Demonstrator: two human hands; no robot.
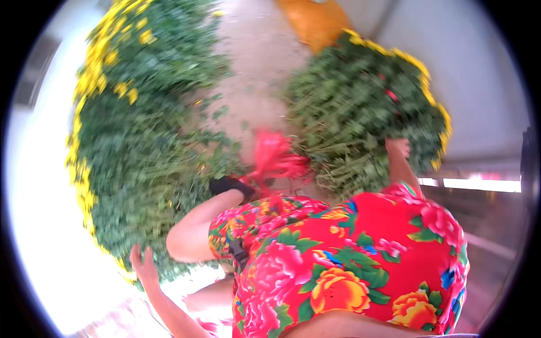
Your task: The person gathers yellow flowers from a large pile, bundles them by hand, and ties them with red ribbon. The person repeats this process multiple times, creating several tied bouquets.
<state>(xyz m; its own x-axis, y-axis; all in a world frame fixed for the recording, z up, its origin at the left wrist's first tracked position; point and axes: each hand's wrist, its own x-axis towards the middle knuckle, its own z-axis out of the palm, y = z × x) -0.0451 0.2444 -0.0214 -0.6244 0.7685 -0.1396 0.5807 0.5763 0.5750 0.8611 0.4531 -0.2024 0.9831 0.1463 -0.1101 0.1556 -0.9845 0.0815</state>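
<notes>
My left hand (145,266) is at the lower left, fingers apart and nothing seen in it. It is by the near end of a long heap of leafy cut stems (135,148) with yellow flower heads (84,181) along the outer side. My right hand (398,147) reaches onto a second heap of green stems (338,110), its yellow flowers (422,76) facing right. Blur and leaves keep me from telling whether its fingers grip stems. Between the heaps lies a loose tangle of red plastic strips or ties (277,156).
A dusty brown floor (258,55) runs between the heaps, strewn with leaf scraps. An orange sheet or bag (315,21) lies beyond the right heap. A pale wall or sheet (477,93) rises at right. My dark shoe (230,186) is beside the red strips.
</notes>
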